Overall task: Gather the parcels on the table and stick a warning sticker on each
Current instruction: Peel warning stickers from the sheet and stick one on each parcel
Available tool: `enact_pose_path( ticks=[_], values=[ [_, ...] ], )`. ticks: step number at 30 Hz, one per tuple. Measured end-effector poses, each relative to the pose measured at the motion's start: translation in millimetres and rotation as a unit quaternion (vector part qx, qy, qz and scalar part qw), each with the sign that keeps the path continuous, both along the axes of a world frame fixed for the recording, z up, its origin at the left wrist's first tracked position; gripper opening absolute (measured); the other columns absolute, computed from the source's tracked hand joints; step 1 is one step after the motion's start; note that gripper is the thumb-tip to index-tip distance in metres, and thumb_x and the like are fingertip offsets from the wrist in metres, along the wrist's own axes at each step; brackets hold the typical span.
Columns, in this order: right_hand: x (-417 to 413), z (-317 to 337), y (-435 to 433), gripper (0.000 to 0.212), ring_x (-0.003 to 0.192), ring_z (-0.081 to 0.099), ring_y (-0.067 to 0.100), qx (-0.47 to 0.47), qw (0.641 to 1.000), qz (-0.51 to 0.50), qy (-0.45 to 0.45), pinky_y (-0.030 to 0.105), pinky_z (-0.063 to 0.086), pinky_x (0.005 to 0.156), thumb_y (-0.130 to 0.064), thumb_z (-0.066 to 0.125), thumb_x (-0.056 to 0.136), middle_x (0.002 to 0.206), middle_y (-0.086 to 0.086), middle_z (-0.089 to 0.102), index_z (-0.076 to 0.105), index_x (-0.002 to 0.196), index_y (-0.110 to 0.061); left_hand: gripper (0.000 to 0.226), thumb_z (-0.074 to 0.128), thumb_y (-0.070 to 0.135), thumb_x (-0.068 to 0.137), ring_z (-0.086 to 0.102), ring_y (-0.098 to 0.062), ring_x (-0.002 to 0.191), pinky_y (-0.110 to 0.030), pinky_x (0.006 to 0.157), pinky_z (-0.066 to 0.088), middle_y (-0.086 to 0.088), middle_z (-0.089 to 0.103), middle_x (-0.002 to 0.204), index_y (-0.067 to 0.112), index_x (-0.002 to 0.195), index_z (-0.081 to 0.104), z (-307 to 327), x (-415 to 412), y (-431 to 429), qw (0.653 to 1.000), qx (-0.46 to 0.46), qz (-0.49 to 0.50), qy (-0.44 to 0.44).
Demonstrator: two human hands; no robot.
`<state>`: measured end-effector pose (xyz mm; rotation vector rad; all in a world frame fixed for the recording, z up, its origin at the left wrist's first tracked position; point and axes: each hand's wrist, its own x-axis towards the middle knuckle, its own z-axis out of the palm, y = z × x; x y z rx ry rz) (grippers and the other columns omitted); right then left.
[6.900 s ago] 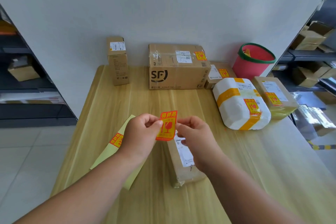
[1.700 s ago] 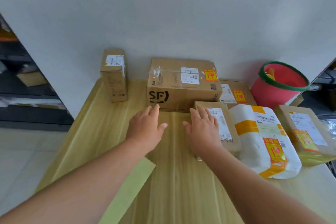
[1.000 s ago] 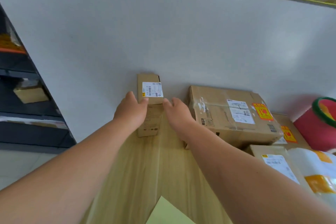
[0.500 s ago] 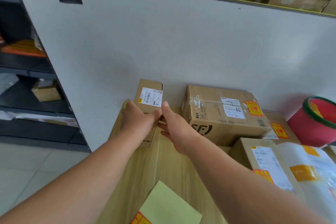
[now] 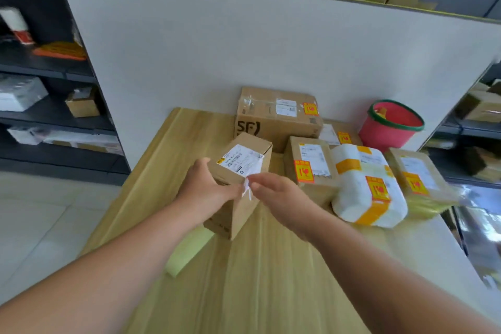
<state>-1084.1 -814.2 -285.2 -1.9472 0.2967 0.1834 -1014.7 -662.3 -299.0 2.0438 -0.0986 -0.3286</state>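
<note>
My left hand (image 5: 206, 190) grips a small tall cardboard box (image 5: 238, 168) with a white shipping label, held tilted over the middle of the wooden table (image 5: 271, 279). No warning sticker shows on it. My right hand (image 5: 279, 198) pinches its near top corner, where a loose white label strip hangs. A yellow-green sticker sheet (image 5: 187, 252) lies under my left forearm. To the right are stickered parcels: the SF carton (image 5: 273, 116), a flat brown box (image 5: 309, 165), a white taped parcel (image 5: 366, 187), a brown parcel (image 5: 417, 173) and a low box (image 5: 336, 135).
A red bucket with a green rim (image 5: 390, 125) stands at the back right corner. A white partition (image 5: 271, 49) rises behind the table. Dark shelves with more parcels flank both sides. The table's left edge drops to a tiled floor.
Both hands reached to the back left, took the small tall box from beside the partition and brought it toward me, tilted, over the middle of the table.
</note>
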Motion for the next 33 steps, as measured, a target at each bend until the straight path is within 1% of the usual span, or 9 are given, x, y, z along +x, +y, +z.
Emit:
enact_pose_path(
  ticks=[4,7,9,14,20,23,27,30,33],
  values=[
    [-62.8,-10.3,-35.7,0.060,0.126,0.045,0.014,-0.296,0.950,-0.072,-0.076,0.027,0.041,0.097,-0.029,0.066,0.086,0.143,-0.006,0.038,0.040,0.139,-0.024,0.076,0.086,0.027,0.055,0.059,-0.007,0.097,-0.029,0.083,0.052,0.007,0.057,0.109,0.027,0.116,0.041,-4.3,-55.8,-18.7,0.995,-0.036,-0.091,0.031],
    [-94.2,-19.9,-55.3,0.089,0.140,0.029,0.020,-0.318,0.941,-0.087,-0.074,0.034,0.035,0.107,-0.031,0.073,0.081,0.157,-0.002,0.017,0.019,0.150,-0.026,0.081,0.079,0.020,0.055,0.053,-0.008,0.099,-0.023,0.082,0.049,0.006,0.044,0.111,0.029,0.125,0.039,-7.4,-79.3,-28.3,0.989,-0.002,-0.147,0.031],
    [-109.9,-25.4,-63.2,0.098,0.140,0.030,0.019,-0.304,0.947,-0.091,-0.043,0.034,0.036,0.106,-0.035,0.074,0.079,0.158,-0.002,0.016,0.010,0.152,-0.030,0.094,0.073,0.023,0.049,0.049,-0.014,0.110,-0.029,0.092,0.048,0.003,0.036,0.119,0.032,0.135,0.035,-10.4,-87.9,-31.7,0.983,0.032,-0.177,0.030],
    [-132.6,-37.8,-60.7,0.093,0.126,0.047,0.017,-0.284,0.954,-0.094,0.023,0.027,0.040,0.093,-0.039,0.068,0.084,0.143,-0.002,0.044,0.008,0.153,-0.026,0.101,0.070,0.010,0.060,0.039,-0.014,0.121,-0.026,0.098,0.040,0.001,0.029,0.136,0.030,0.148,0.023,-14.5,-90.5,-32.9,0.970,0.078,-0.227,0.039],
    [-134.8,-56.0,-44.6,0.088,0.124,0.050,0.022,-0.303,0.946,-0.076,0.087,0.034,0.044,0.092,-0.044,0.059,0.089,0.141,0.001,0.046,0.001,0.153,-0.026,0.103,0.064,0.004,0.072,0.023,-0.013,0.140,-0.031,0.111,0.031,0.006,0.015,0.157,0.026,0.153,0.006,-37.9,-86.6,-21.5,0.959,0.116,-0.254,0.054],
    [-131.7,-55.2,-41.1,0.090,0.135,0.037,0.023,-0.324,0.939,-0.075,0.084,0.038,0.038,0.105,-0.049,0.059,0.087,0.153,0.001,0.029,0.001,0.153,-0.025,0.106,0.065,0.007,0.072,0.008,-0.010,0.146,-0.034,0.117,0.022,0.009,0.001,0.160,0.027,0.152,-0.001,-44.1,-83.1,-15.1,0.954,0.116,-0.271,0.052],
    [-118.7,-39.5,-19.2,0.085,0.148,0.001,0.020,-0.425,0.903,-0.057,0.019,0.042,0.007,0.120,-0.065,0.042,0.088,0.161,0.000,0.002,0.007,0.152,-0.024,0.107,0.069,0.014,0.075,0.007,-0.010,0.146,-0.026,0.113,0.017,0.009,0.000,0.159,0.028,0.152,-0.003,-44.9,-69.3,3.3,0.964,0.098,-0.243,0.050],
    [-94.0,-27.6,15.2,0.075,0.148,-0.005,0.017,-0.431,0.901,-0.029,-0.034,0.039,-0.001,0.120,-0.061,0.037,0.093,0.162,-0.002,0.001,0.011,0.153,-0.023,0.099,0.068,0.022,0.079,0.015,-0.015,0.144,-0.028,0.108,0.024,0.005,0.007,0.159,0.026,0.153,0.001,-45.0,-46.9,31.8,0.977,0.109,-0.176,0.044],
    [-61.2,-25.8,55.4,0.070,0.148,-0.005,0.016,-0.421,0.904,0.014,-0.070,0.035,-0.005,0.118,-0.055,0.036,0.095,0.162,-0.002,0.003,0.012,0.153,-0.022,0.080,0.064,0.026,0.083,0.035,-0.021,0.132,-0.033,0.100,0.034,-0.003,0.031,0.148,0.018,0.148,0.019,-45.6,-22.0,64.4,0.978,0.178,-0.112,0.007]
  ],
)
